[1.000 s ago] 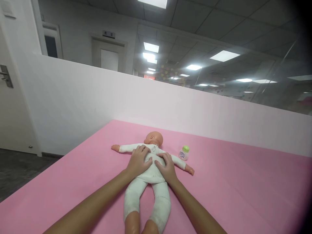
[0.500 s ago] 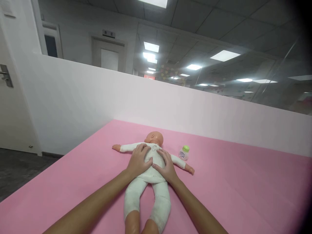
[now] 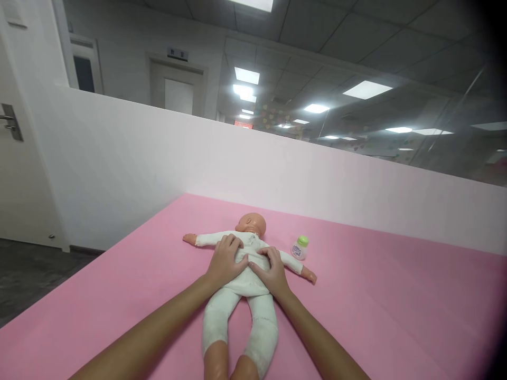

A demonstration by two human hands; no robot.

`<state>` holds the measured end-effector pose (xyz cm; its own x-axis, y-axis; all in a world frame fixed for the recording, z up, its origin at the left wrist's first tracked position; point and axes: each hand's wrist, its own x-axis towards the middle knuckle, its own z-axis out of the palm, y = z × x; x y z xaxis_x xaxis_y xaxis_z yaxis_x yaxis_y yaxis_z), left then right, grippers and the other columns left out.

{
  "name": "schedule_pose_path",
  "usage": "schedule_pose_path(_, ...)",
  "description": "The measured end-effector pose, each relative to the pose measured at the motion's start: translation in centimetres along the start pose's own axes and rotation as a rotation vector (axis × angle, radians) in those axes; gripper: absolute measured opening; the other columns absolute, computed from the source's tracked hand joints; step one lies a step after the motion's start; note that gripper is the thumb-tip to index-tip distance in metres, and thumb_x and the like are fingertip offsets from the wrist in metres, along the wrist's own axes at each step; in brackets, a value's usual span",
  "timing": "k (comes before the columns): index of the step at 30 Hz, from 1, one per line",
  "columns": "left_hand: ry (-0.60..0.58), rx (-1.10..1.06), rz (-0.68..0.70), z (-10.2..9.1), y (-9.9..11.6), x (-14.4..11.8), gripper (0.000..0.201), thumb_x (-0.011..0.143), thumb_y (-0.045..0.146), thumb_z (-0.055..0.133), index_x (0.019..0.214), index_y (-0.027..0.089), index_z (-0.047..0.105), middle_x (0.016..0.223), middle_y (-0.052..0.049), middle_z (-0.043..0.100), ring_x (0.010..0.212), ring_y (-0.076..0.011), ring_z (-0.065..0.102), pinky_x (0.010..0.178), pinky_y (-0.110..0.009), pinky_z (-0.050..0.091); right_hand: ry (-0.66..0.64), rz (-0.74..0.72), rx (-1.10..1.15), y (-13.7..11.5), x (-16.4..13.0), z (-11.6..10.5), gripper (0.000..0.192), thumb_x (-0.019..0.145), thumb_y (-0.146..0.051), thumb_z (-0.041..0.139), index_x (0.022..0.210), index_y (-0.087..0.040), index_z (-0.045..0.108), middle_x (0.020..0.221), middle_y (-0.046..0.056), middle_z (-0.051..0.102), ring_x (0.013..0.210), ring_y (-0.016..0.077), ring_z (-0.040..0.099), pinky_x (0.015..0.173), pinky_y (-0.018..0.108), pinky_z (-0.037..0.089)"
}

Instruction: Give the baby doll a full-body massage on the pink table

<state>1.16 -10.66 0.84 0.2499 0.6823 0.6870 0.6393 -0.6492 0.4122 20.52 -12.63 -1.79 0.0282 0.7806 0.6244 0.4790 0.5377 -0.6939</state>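
Head view: the doll (image 3: 241, 287) lies on its back on the pink mat (image 3: 376, 295), arms spread. Left hand (image 3: 225, 262) and right hand (image 3: 271, 270) rest flat on its torso, gripping nothing. The right fingers have curled slightly since a moment ago, suggesting kneading. A bottle (image 3: 300, 247) stands just beside its arm.

We stand in what looks to us like an office floor fitted out as a care-training room: at twelve o'clock a grid ceiling (image 3: 317, 31) with flat light panels (image 3: 366, 89) runs far back, at two o'clock glass walls (image 3: 455, 142) reflect it, at ten o'clock plain doors (image 3: 177, 92) line a corridor, and a white partition (image 3: 237, 169) fences off a pink padded surface (image 3: 376, 295) at six o'clock
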Motion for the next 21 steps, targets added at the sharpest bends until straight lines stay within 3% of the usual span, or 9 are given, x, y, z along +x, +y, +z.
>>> schedule_pose_path(8, 0.005, -0.056, 0.022, -0.1, 0.05, 0.02, 0.025, 0.085, 0.026, 0.065, 0.109, 0.023, 0.059, 0.11, -0.006, 0.057, 0.108, -0.0281, 0.053, 0.096, -0.046, 0.045, 0.006, -0.029, -0.02, 0.66, -0.1, 0.13, 0.035, 0.081, -0.038, 0.078, 0.112, -0.026, 0.067, 0.113, 0.008, 0.066, 0.112, 0.0299, 0.06, 0.102, 0.05, 0.049)
schedule_pose_path(14, -0.043, -0.058, -0.022, -0.07, 0.02, 0.11, 0.009, 0.085, 0.027, 0.064, 0.091, 0.022, 0.058, 0.095, -0.004, 0.059, 0.094, -0.0254, 0.056, 0.087, -0.044, 0.046, -0.015, 0.026, -0.021, 0.65, -0.01, 0.12, 0.022, 0.081, -0.037, 0.077, 0.096, -0.024, 0.066, 0.099, 0.005, 0.068, 0.101, 0.0286, 0.06, 0.094, 0.047, 0.05)
schedule_pose_path(21, -0.037, -0.055, -0.048, 0.06, -0.04, 0.15, 0.015, 0.083, 0.026, 0.064, 0.082, 0.022, 0.049, 0.086, -0.002, 0.057, 0.086, -0.0237, 0.054, 0.081, -0.042, 0.046, 0.047, -0.045, -0.025, 0.35, -0.12, 0.17, 0.019, 0.082, -0.032, 0.073, 0.089, -0.025, 0.057, 0.091, 0.002, 0.062, 0.092, 0.0254, 0.058, 0.086, 0.043, 0.051)
